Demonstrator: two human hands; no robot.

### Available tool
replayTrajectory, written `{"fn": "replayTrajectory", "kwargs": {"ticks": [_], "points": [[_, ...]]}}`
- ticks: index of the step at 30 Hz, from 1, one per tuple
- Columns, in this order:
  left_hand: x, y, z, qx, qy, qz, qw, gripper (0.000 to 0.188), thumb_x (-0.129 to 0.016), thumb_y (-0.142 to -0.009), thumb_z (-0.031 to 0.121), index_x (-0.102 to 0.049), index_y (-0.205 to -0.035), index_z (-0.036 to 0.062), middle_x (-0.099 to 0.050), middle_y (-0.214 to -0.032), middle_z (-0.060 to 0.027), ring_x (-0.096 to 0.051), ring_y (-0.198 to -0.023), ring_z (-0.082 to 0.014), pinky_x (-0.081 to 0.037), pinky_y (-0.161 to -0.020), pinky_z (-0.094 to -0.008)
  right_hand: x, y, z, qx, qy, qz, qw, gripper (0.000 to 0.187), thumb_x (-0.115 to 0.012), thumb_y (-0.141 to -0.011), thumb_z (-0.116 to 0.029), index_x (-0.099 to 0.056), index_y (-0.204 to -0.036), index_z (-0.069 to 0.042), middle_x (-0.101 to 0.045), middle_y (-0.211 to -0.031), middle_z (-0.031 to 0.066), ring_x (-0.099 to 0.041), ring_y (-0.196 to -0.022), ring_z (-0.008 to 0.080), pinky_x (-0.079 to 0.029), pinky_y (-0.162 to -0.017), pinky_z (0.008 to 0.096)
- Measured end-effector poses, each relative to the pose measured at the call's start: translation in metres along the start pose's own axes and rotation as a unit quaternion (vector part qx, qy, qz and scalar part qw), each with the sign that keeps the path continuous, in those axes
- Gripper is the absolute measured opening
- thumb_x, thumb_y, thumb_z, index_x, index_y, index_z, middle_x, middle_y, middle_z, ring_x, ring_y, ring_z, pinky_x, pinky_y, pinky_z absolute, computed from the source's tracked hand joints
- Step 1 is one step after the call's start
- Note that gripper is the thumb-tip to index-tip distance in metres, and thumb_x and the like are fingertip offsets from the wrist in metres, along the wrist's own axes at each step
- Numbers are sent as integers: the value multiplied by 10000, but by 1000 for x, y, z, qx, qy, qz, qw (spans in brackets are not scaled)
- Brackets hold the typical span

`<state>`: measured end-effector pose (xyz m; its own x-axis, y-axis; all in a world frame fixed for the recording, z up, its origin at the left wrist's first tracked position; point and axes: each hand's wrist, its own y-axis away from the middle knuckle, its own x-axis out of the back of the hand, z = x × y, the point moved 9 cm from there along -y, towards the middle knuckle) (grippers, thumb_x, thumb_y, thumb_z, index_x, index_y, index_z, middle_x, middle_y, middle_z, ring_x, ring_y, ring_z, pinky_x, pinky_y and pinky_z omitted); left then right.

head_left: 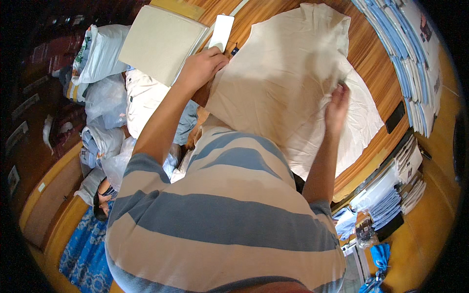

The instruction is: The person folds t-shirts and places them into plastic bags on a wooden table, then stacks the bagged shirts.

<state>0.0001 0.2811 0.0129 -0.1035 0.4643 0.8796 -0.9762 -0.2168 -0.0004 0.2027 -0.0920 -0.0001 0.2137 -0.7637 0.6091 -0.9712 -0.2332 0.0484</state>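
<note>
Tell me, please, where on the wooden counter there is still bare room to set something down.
Bare wood shows on the counter between the cream shirt and the stacked blue packs, and a narrow strip beside the white card. The left edge is crowded: cardboard sheet, left hand. The right hand presses the shirt.

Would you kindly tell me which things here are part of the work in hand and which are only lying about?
In hand:
- cream shirt
- left hand, pressing its edge
- right hand, gripping a fold

Lying about:
- card folder
- white phone
- plastic bags
- shelved shirts
- wooden counter
</note>
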Motion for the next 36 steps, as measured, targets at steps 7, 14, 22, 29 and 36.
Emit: {"fn": "replayTrajectory", "kwargs": {"ticks": [7,14,22,29,36], "points": [[-2,2,2,-5,15,-35,999,93,-623,-1006,184,-623,-1054,105,-649,-1054,-65,-672,-948,-331,-555,-773,-440,-128,42,-112,134,11,-194,972,363,-471,-1106,-287,-623,-1310,-29,-659,-1192,246,-636,-1128,433,-508,-991,477],[-2,4,-4,2,66,-15,998,85,-586,-1010,144,-576,-1072,86,-637,-1069,-103,-653,-966,-375,-535,-777,-453,-164,68,-153,314,70,-194,927,293,-713,-946,-147,-691,-1223,-55,-672,-1124,169,-634,-1049,358,-508,-934,439],[1,9,-11,17,97,11,995,125,-569,-1037,195,-593,-1097,88,-645,-1104,-116,-665,-941,-385,-539,-785,-469,-188,77,-162,386,59,-179,903,361,-764,-867,-176,-673,-1201,-74,-667,-1124,121,-619,-1032,339,-501,-931,457],[1,11,-11,14,126,33,991,112,-567,-1036,177,-586,-1093,83,-640,-1106,-116,-661,-928,-388,-528,-774,-460,-198,78,-164,382,51,-162,908,332,-765,-858,-144,-676,-1172,-84,-668,-1084,110,-621,-977,332,-512,-874,446],[6,15,-11,27,164,56,984,100,-583,-1021,130,-580,-1094,62,-632,-1077,-129,-650,-928,-381,-522,-794,-428,-199,77,-167,377,41,-154,912,296,-769,-857,-110,-682,-1136,-62,-685,-1088,129,-646,-993,353,-518,-883,451]]}}
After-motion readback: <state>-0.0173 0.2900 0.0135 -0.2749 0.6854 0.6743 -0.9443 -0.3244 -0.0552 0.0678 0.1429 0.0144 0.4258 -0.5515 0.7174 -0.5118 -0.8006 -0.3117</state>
